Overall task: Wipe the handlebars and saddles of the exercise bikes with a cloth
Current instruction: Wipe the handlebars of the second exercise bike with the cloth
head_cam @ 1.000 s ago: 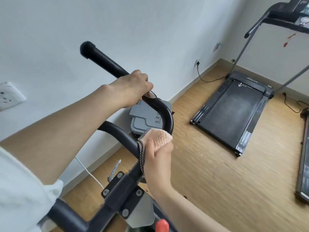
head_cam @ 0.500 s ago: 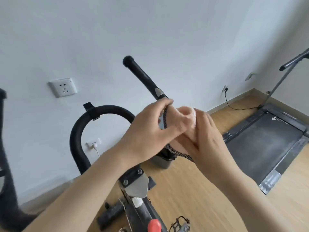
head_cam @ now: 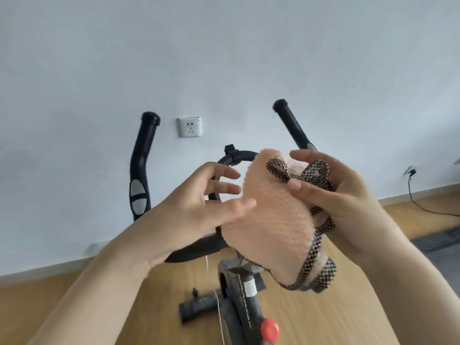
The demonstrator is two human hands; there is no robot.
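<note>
A fluffy pink cloth (head_cam: 268,215) with a black-and-white braided edge is held up in front of me, clear of the bike. My right hand (head_cam: 341,192) grips its right side, fingers through the braided trim. My left hand (head_cam: 196,210) has its fingers spread, fingertips touching the cloth's left edge. Behind them is the exercise bike's black handlebar: the left grip (head_cam: 143,165) with a silver sensor pad, the right grip (head_cam: 290,124), and the curved middle loop (head_cam: 239,155) partly hidden by the cloth. The saddle is out of view.
The bike's stem (head_cam: 245,292) with a red knob (head_cam: 270,328) stands below on the wooden floor (head_cam: 107,305). A white wall with a socket (head_cam: 189,127) lies close behind. At the right, a plug and black cable (head_cam: 418,195) and a treadmill's edge (head_cam: 438,242).
Both hands left the handlebar and lifted the cloth up in front of me. The cloth has been spread wider between the hands. My view has swung left and now faces the bike head-on.
</note>
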